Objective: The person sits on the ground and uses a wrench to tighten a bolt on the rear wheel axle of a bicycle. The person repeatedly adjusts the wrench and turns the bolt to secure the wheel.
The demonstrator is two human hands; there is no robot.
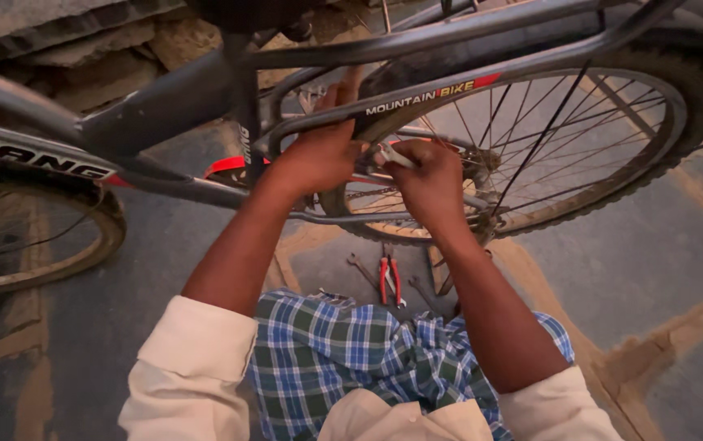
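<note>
Nearest the camera are the person's rolled cream sleeves and a blue-and-green checked cloth (351, 351) over the lap. Just beyond it, on the grey floor (629, 253), lie red-handled pliers (390, 279) with a spanner (361, 268) just beside them on the left.

Both forearms reach up from there to the bicycle frame (204, 90). The right hand (427, 184) is curled, its fingers (417, 163) pressed together around a small silvery tool (394, 156); the tool pokes out from the top of the fist toward the left hand, and what kind of tool it is cannot be told. The left hand (315, 155) sits just beside it, its fingers wrapped over the lower frame tube (400, 98), one fingertip showing above the tube. The tool's tip lies between the two hands, close below that tube.

Beyond the hands stands the rear wheel (580, 139) with its spokes and knobbly tyre. At the far left part of the front wheel (82, 245) shows, and rough stone (57, 41) lies behind the frame.
</note>
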